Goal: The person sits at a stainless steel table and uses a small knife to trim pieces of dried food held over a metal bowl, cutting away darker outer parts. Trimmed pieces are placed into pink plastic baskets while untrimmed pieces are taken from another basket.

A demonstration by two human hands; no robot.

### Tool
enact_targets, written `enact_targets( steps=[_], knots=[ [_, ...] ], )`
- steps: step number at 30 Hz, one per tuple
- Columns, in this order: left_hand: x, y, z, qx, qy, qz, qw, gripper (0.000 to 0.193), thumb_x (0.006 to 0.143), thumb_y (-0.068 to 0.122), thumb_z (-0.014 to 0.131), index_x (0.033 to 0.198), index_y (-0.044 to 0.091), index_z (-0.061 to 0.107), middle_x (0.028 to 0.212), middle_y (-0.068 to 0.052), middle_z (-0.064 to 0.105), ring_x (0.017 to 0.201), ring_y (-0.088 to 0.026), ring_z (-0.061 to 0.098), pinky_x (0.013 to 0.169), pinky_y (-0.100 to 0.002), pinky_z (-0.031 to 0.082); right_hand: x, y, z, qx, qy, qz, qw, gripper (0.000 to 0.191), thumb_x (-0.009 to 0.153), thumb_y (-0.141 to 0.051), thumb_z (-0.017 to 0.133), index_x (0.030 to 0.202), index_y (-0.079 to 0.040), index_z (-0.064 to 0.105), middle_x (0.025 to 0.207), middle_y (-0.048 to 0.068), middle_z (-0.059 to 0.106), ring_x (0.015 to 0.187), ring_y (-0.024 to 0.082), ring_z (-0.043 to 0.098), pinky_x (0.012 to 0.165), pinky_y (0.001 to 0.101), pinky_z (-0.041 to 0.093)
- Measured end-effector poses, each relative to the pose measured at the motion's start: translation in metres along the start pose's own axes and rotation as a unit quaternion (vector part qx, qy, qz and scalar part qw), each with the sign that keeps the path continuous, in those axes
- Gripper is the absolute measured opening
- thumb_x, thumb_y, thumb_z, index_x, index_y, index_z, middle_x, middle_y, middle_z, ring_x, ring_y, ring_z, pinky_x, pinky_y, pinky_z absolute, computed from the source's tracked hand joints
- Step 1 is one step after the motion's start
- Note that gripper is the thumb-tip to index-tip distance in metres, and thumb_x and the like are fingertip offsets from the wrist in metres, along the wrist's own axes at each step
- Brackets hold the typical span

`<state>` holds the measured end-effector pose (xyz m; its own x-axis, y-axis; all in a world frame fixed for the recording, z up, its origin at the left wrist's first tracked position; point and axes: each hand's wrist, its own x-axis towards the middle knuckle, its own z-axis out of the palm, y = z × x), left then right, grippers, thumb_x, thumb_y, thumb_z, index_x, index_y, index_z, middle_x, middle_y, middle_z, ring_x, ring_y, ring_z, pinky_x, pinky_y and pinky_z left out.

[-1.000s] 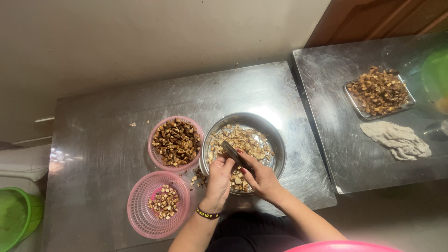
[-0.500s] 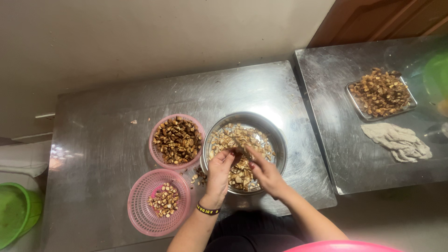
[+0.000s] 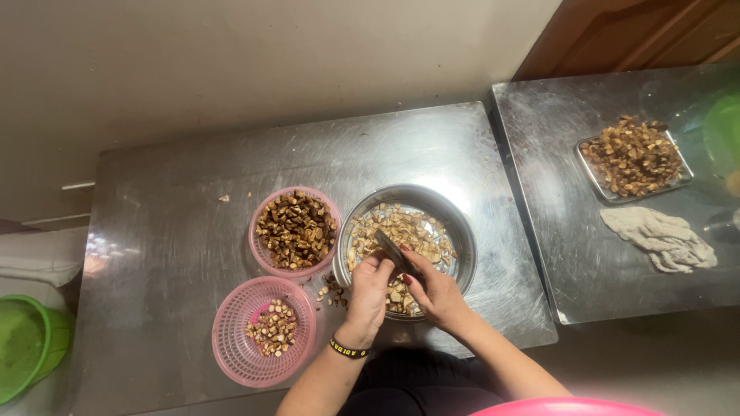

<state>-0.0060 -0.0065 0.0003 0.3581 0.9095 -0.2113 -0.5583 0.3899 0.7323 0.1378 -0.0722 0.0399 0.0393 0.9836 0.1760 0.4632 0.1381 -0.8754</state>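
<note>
Both my hands are over the near side of a round steel bowl (image 3: 455, 223) filled with pale cut pieces. My right hand (image 3: 435, 291) grips a small dark-bladed knife (image 3: 393, 253) that points up and left. My left hand (image 3: 370, 289) pinches a small piece against the blade; the piece is mostly hidden by my fingers. A dark wristband sits on my left wrist. A pink basket (image 3: 262, 254) of dark brown shells stands to the left of the bowl. A second pink basket (image 3: 231, 339), nearer me, holds a few light and brown pieces.
The bowl and baskets rest on a steel table (image 3: 169, 231). A second steel table (image 3: 555, 169) to the right carries a tray (image 3: 593, 177) of brown nuts and a crumpled grey cloth (image 3: 659, 237). A green basket (image 3: 31, 347) sits at the far left. Loose bits lie between bowl and baskets.
My hands have shifted slightly within the bowl and the knife blade has turned against the piece in my left fingers. The bowl and baskets have not moved.
</note>
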Motion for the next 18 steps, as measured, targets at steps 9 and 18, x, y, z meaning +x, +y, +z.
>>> enact_targets(
  steps=[9, 18],
  knots=[
    [-0.002, 0.006, 0.01, 0.094, 0.003, 0.04, 0.995, 0.016, 0.097, -0.003, 0.062, 0.11, -0.005, 0.071, 0.103, -0.007, 0.073, 0.092, -0.012, 0.067, 0.086, -0.025, 0.053, 0.003, 0.027, -0.009, 0.278, -0.079, 0.097, 0.952, 0.04, 0.105, -0.024, 0.051, 0.144, -0.011, 0.049, 0.07, 0.0, 0.057, 0.053, 0.008, 0.05, 0.045, 0.0232, 0.041],
    [0.01, -0.005, 0.007, 0.215, 0.021, 0.097, 0.972, 0.018, 0.094, -0.001, 0.064, 0.111, 0.001, 0.069, 0.099, -0.005, 0.072, 0.09, -0.013, 0.069, 0.082, -0.026, 0.057, 0.009, 0.034, -0.02, 0.292, -0.027, 0.211, 0.933, 0.043, 0.104, -0.025, 0.046, 0.145, -0.013, 0.047, 0.062, -0.001, 0.05, 0.044, 0.006, 0.038, 0.039, 0.0222, 0.03]
  ],
)
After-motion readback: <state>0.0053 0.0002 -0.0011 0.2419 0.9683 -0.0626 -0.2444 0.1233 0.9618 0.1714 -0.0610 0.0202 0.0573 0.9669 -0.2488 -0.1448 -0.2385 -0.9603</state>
